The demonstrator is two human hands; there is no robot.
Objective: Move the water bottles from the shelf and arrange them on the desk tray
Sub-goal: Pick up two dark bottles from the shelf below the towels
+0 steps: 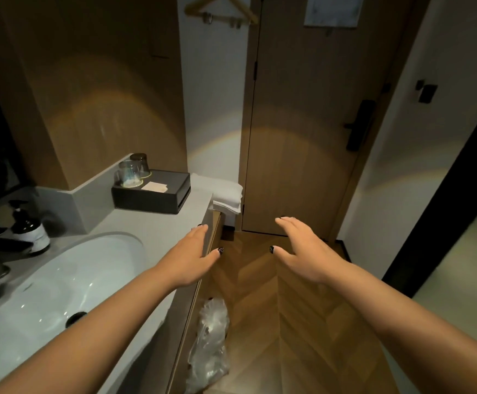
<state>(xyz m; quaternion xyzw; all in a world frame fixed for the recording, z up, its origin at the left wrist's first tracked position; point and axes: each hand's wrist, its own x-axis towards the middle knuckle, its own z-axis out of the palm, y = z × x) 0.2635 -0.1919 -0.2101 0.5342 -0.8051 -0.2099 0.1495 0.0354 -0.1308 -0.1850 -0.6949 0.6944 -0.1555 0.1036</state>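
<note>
No text, brand or number can be read. A white label is seen on the dark pump bottle (28, 227) at the left edge of the counter (157, 226), but its print is too blurred. A pale card (154, 186) on the black box (152, 191) and a paper notice (332, 9) on the door (297, 137) are likewise illegible.
</note>
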